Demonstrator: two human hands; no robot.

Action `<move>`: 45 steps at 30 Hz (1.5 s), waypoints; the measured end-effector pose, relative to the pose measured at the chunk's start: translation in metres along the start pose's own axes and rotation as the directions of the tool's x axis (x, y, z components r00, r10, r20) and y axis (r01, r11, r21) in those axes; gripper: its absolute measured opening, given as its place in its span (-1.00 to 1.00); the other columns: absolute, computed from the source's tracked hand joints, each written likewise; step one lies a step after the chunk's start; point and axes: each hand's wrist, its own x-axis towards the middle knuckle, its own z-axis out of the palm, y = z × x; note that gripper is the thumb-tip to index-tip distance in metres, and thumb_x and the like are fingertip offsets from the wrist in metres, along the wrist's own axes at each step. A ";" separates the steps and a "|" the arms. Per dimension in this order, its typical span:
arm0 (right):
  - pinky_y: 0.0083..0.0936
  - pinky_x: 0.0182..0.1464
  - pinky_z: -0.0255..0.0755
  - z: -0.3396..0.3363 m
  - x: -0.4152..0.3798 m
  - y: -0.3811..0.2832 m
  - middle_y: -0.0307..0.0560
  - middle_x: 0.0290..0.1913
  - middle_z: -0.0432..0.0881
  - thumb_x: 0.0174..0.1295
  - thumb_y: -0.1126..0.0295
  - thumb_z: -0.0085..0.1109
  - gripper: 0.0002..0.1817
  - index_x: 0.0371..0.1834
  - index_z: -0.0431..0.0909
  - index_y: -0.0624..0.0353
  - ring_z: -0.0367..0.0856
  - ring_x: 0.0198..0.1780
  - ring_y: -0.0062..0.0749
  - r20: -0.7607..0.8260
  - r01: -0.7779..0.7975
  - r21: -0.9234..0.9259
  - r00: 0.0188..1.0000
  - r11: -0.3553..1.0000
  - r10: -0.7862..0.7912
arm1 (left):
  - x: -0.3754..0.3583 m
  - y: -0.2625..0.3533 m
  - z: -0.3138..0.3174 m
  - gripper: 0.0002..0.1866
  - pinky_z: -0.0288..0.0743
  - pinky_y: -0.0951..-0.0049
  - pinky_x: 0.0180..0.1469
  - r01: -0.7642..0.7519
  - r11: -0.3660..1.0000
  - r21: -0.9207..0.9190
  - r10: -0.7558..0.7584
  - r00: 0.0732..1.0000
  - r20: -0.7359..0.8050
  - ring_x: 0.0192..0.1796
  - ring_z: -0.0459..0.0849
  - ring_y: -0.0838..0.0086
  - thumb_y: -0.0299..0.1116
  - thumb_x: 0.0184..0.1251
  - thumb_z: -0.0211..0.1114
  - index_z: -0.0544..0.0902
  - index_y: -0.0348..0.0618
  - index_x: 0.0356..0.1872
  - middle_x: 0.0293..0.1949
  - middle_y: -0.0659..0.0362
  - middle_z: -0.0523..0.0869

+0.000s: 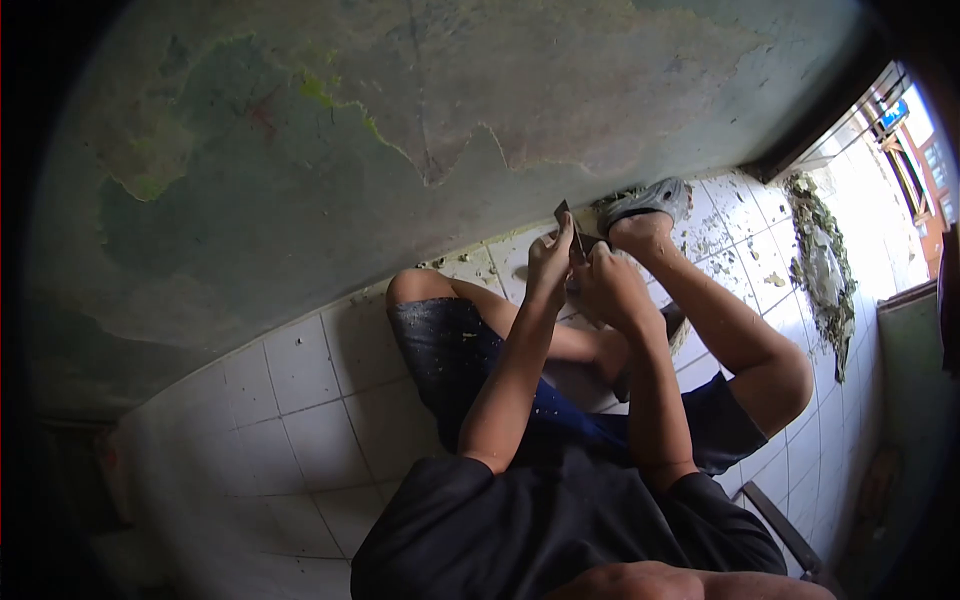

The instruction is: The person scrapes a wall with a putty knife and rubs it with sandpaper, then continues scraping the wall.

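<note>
My left hand is closed with its thumb pressed along a thin dark flat piece, whose squared corner sticks up past the thumb. Close beside it, my right hand is closed on the brownish lower part of what appears to be the same piece, bent or folded between the hands. I cannot tell whether it is sandpaper or a scraper blade. Both hands are in front of my bent legs, near the foot of the wall. A grey clog-type shoe is on my foot just right of the hands.
The greenish wall has peeling paint with ragged edges. Paint flakes lie scattered on the white tiled floor. A long heap of scraped-off debris lies at right, near a bright doorway. A dark bar-like object lies at lower right.
</note>
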 end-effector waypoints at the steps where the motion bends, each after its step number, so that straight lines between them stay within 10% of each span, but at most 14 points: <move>1: 0.15 -0.05 0.55 -0.008 -0.003 -0.007 0.47 -0.28 0.71 0.37 0.15 0.19 -0.57 -0.15 0.46 0.41 0.71 -0.13 0.40 -0.014 0.005 -0.020 1.000 1.000 -0.005 | -0.009 0.004 0.009 -0.53 0.46 0.50 -0.31 -0.084 0.996 -0.008 0.083 0.991 -0.109 -0.41 0.57 0.57 0.13 0.53 0.30 0.60 -0.15 -0.20 -0.37 0.26 0.62; 3: 0.10 -0.04 0.57 -0.007 -0.005 -0.013 0.44 -0.27 0.72 0.33 0.19 0.21 -0.60 -0.15 0.48 0.41 0.73 -0.13 0.34 -0.067 0.022 -0.063 0.997 0.998 -0.026 | -0.024 0.006 0.023 -0.56 0.48 0.54 -0.30 -0.241 0.970 -0.036 0.221 0.930 -0.293 -0.36 0.63 0.58 -0.03 0.51 0.39 0.61 -0.27 -0.01 -0.31 0.22 0.68; 7: 0.07 -0.07 0.59 -0.001 -0.009 -0.024 0.39 -0.27 0.73 0.31 0.22 0.20 -0.63 -0.13 0.48 0.40 0.74 -0.14 0.31 -0.100 0.011 -0.104 0.995 0.995 -0.022 | -0.027 0.002 0.013 -0.64 0.53 0.59 -0.34 -0.479 0.877 0.044 0.480 0.863 -0.161 -0.39 0.64 0.65 -0.21 0.47 0.46 0.71 -0.35 0.02 -0.31 0.25 0.72; 45: 0.07 -0.08 0.54 0.004 -0.011 -0.032 0.37 -0.30 0.71 0.24 0.23 0.32 -0.53 -0.02 0.32 0.33 0.70 -0.15 0.33 -0.015 0.032 0.104 0.999 0.994 -0.031 | -0.028 0.018 -0.016 -0.72 0.58 0.47 -0.07 -0.556 0.827 0.079 0.560 0.828 -0.032 -0.23 0.71 0.56 -0.31 0.67 0.15 0.70 -0.36 -0.09 -0.13 0.05 0.83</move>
